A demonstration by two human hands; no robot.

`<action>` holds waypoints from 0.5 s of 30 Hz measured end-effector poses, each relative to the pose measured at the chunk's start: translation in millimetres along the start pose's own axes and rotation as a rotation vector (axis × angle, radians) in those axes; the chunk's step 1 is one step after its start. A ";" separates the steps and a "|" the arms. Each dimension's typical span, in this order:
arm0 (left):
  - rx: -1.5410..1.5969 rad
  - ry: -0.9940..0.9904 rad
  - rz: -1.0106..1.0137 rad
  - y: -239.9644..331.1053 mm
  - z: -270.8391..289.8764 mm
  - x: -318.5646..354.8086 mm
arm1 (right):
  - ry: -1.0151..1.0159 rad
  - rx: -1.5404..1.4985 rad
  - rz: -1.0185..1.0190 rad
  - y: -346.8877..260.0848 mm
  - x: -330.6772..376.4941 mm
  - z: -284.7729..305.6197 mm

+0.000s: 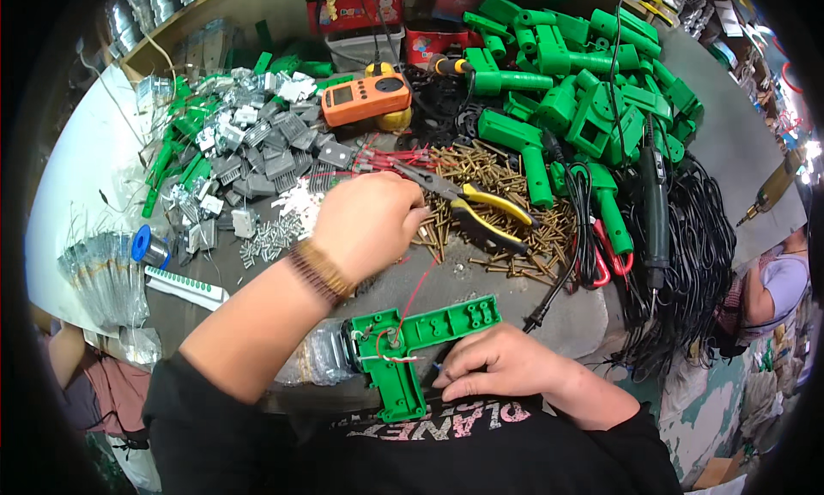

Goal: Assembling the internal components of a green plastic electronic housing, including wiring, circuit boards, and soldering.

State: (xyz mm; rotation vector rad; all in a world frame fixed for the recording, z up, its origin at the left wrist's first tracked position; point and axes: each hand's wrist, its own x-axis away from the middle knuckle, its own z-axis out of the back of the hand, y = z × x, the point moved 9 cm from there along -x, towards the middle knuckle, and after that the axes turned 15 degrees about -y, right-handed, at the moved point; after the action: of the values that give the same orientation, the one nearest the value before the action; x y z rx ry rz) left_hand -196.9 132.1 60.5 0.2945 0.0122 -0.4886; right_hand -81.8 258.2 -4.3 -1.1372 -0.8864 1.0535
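Note:
A green pistol-shaped half housing (396, 390) lies open side up in front of me, with a motor-like round part and thin red and white wires (386, 358) inside. A clear plastic cylinder (322, 358) is attached at its left end. My right hand (498, 364) is by the housing's right side, thumb and fingers pinched together; a small dark piece shows at the fingertips, too little to name. My left hand (369, 224) reaches over the table with curled fingers, beside the red wires (399, 158) and yellow-black pliers (485, 212). What it holds is hidden.
Brass-coloured screws (489, 182) are heaped past the pliers. Green housings (592, 83) pile up at the back right, grey parts (275, 151) at the left. An orange multimeter (366, 98) stands at the back. An electric screwdriver (655, 203) hangs at the right over black cords (687, 237).

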 end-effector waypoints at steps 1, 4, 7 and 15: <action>-0.046 -0.063 0.120 -15.8 -16.7 -14.9 | -0.017 -0.008 0.008 2.3 -1.5 -1.1; -0.112 -0.229 0.259 -25.9 -37.7 -37.2 | 0.009 -0.020 0.081 5.2 -0.4 3.5; -0.166 -0.331 0.306 -29.2 -41.0 -55.7 | 0.042 -0.066 0.113 8.1 3.5 8.8; -0.282 -0.468 0.298 -15.0 -47.3 -58.1 | 0.023 -0.029 0.207 1.1 3.9 8.6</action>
State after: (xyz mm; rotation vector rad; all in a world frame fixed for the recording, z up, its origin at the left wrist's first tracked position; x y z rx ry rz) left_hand -252.5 159.6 15.8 -0.1000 -0.4099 -0.2450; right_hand -89.0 264.3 -3.5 -1.2836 -0.7799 1.1968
